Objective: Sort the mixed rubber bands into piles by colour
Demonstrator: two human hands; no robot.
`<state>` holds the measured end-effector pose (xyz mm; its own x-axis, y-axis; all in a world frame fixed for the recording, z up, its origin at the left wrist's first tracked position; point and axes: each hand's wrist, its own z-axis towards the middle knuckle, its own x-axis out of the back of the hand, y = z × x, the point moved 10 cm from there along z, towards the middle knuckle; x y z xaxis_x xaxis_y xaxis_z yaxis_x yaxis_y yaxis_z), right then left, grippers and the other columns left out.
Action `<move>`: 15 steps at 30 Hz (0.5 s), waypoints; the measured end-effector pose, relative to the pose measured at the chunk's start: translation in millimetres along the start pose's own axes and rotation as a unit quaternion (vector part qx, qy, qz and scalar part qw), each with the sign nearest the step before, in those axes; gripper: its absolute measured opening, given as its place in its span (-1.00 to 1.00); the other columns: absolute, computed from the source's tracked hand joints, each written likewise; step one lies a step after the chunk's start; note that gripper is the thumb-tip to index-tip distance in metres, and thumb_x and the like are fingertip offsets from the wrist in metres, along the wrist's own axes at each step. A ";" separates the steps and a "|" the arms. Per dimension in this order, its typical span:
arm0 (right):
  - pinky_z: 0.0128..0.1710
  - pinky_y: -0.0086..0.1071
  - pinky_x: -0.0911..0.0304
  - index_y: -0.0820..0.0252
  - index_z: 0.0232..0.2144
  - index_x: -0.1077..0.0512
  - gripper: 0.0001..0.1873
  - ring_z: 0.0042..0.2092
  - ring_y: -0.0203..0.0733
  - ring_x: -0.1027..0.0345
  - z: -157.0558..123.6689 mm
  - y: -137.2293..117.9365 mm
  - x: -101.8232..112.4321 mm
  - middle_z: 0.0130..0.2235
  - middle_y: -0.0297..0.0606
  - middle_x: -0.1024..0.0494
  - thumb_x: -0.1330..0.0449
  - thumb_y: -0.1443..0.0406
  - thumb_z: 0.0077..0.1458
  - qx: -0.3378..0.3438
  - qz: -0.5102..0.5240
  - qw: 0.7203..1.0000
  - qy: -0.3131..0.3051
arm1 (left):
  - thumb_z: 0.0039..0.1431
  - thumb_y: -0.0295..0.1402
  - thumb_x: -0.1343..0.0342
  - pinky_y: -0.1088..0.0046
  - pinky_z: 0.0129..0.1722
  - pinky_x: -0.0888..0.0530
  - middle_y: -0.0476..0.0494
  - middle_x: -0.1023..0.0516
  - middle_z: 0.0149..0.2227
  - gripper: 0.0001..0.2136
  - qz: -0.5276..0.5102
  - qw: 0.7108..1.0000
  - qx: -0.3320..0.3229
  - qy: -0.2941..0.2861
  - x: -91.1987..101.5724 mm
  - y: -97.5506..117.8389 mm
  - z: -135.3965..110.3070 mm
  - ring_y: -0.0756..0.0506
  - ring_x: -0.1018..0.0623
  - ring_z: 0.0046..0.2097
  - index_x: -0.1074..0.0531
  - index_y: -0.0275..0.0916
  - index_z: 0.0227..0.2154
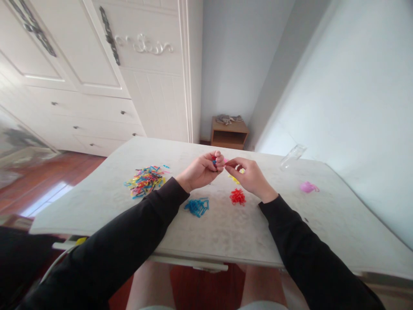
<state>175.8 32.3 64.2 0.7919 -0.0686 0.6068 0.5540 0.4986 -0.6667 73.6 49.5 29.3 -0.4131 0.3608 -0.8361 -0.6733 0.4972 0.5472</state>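
My left hand (204, 169) is raised over the middle of the table with its fingers curled around a few small rubber bands (214, 162), blue and red. Close beside it, thumb and forefinger of my right hand (250, 175) pinch a thin red band, its end near the left fingertips. Below the hands lie a heap of red rubber bands (238, 196) and a heap of blue rubber bands (197, 207). Partly hidden behind my right hand are yellow bands (235, 178) and something pink. A larger mixed-colour pile of bands (146, 181) spreads out on the left.
The white table (284, 232) stands against the right wall. On its right side are a clear glass or plastic tube (292, 157) lying tilted and a pink object (309, 187). Beyond are a small wooden cabinet (229, 129) with cloth on top and a white wardrobe (155, 99).
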 end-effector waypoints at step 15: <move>-0.37 -0.35 -0.25 0.17 -0.49 -0.46 -0.84 -0.40 -0.25 -0.35 -2.9 5.6 8.4 -0.46 -0.32 -0.53 -0.28 0.23 0.06 -0.054 0.095 0.992 0.064 | -0.36 -0.86 0.14 0.62 -0.43 -0.28 -0.03 -0.23 -0.43 -0.59 0.008 1.000 0.008 -0.014 -0.4 -4.0 0.2 0.06 -0.33 -0.41 -0.31 -0.31 -0.45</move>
<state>186.2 32.1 64.3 0.9069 -0.0952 0.4105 0.4108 0.4177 -0.8104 76.6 47.6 27.4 -0.4067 0.3898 -0.8263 -0.6570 0.5036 0.5609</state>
